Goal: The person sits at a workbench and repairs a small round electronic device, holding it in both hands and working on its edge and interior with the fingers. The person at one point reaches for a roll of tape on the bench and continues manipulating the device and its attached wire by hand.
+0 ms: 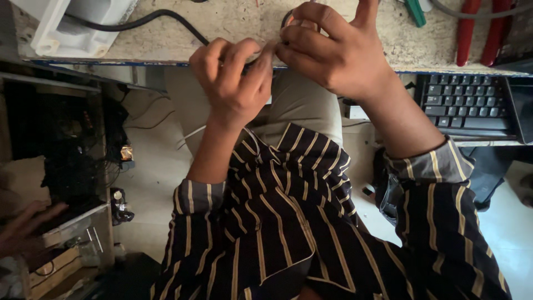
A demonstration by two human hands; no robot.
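My left hand (233, 80) is curled at the front edge of the worn bench top (233, 19), its fingertips pinched on a small dark part that is mostly hidden. My right hand (333, 53) meets it from the right, fingers closed round a dark ring-shaped thing (286, 19), perhaps a tape roll, only partly visible. The two hands touch at the fingertips. A black cable (166, 16) runs across the bench toward them. My dark shirt sleeves with yellow stripes fill the lower part of the view.
A white plastic housing (66, 25) sits at the bench's back left. Red-handled pliers (480, 30) and a green tool handle (415, 12) lie at the right. A black keyboard (466, 105) rests on a lower shelf. Another person's hand (25, 228) shows at lower left beside cluttered shelves.
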